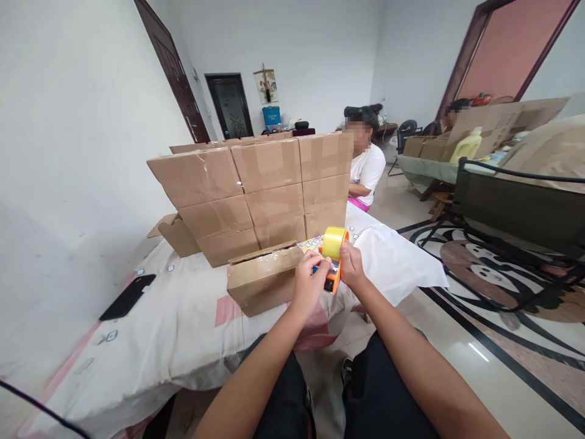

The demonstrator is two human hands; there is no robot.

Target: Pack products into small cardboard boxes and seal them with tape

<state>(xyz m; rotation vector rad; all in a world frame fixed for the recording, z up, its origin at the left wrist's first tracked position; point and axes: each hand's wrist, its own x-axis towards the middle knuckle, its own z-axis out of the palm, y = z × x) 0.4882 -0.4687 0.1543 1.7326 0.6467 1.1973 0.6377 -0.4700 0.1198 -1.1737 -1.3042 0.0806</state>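
Yellow was the colour caught first: a roll of tape [334,242], mounted on an orange tape dispenser [338,279] and held just above the near edge of the table [155,332], right beside a single carton [260,281]. The dispenser was gripped from its right side by the right hand [351,266], the thumb laid near the roll, the other fingers largely hidden behind the frame. And in on the other side, the left hand [312,272]! Its thumb and fingertips were drawn together at the dispenser's blue part, but whether a tape end or the dispenser itself was being pinched could not be told.

The carton's right end was covered by that left hand; along its top a dark gap was seen, with a shiny patch on the face below. Behind it, a stack of cartons [269,189] was ranged three high, and its far rows were mostly blocked from view. An open carton [178,235] was partly masked by the stack's left side. Beyond the right end, a person in a white shirt [369,167] was half concealed, the hands hidden. At lower left, a black cable [41,407] was cut off by the frame.
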